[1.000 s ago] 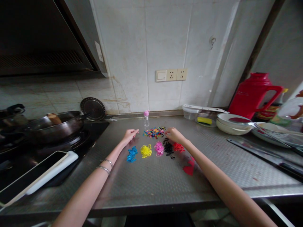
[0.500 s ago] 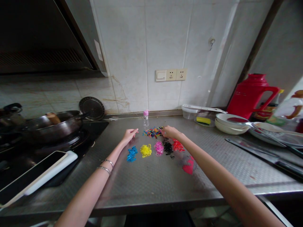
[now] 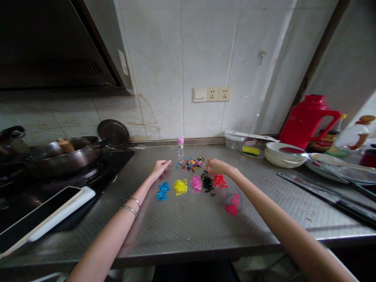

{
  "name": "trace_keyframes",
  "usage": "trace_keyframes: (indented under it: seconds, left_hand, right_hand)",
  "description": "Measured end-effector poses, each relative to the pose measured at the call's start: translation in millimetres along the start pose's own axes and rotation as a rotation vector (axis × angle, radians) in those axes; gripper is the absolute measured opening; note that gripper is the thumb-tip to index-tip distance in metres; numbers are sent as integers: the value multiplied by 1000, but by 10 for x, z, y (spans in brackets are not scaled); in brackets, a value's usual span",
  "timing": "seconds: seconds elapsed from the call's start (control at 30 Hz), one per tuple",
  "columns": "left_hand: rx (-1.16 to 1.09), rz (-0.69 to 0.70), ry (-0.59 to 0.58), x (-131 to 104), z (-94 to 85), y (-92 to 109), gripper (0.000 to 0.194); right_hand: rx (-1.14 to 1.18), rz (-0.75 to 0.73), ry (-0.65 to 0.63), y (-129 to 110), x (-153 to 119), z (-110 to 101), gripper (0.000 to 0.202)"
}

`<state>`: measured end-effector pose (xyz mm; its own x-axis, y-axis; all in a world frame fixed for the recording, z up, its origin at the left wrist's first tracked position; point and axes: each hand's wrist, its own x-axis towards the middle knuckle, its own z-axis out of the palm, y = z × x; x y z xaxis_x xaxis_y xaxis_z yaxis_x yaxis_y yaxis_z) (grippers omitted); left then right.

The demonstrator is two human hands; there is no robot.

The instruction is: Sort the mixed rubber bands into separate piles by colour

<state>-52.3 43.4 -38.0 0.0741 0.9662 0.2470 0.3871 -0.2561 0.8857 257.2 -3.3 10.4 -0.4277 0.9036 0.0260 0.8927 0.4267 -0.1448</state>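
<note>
Small coloured bands lie on the metal counter [image 3: 176, 231]. The mixed pile [image 3: 190, 164] is at the back, and in front of it sit a blue pile [image 3: 163, 190], a yellow pile [image 3: 180, 187], a pink pile [image 3: 196, 183], a black pile [image 3: 207, 182] and a red pile [image 3: 219, 181]. My left hand [image 3: 161, 167] rests left of the mixed pile, fingers pressed together; anything in them is too small to make out. Just right of that pile, my right hand [image 3: 216, 166] is pinched above the black and red bands, its fingertips' content hidden.
A small clear bottle with a pink top [image 3: 180, 148] stands behind the mixed pile. At left are a phone [image 3: 38, 215] and a pan [image 3: 64, 154] on the stove. Bowls [image 3: 284, 156], a knife [image 3: 317, 196] and a red thermos [image 3: 308, 121] occupy the right.
My right hand has moved slightly right, off the edge of the mixed pile. My left hand has stayed in place. The camera view has shifted a little.
</note>
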Motion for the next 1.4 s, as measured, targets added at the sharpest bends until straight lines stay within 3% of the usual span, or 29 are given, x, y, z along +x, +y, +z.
trace_keyframes:
  seconds: [0.17, 0.43, 0.6, 0.77, 1.07, 1.2, 1.4]
  left_hand:
    - [25, 17, -7, 2, -3, 4, 49]
    - [38, 50, -15, 30, -6, -37, 42]
    - [75, 28, -39, 68, 22, -74, 29]
    - [198, -15, -88, 127, 84, -25, 16]
    - [338, 224, -276, 9, 415, 276, 26]
    - [441, 250, -254, -9, 530, 331, 30]
    - [418, 272, -272, 54, 531, 332, 25]
  right_hand:
    - [65, -9, 6, 40, -110, -36, 19]
    - [174, 59, 335, 158, -216, 35, 22]
    - [219, 154, 425, 248, -296, 106, 24]
    - [206, 207, 431, 272, -325, 152, 23]
    - [143, 246, 379, 194, -342, 179, 23]
    - [111, 223, 347, 168, -358, 183, 22]
    - [79, 226, 335, 145, -366, 176, 23]
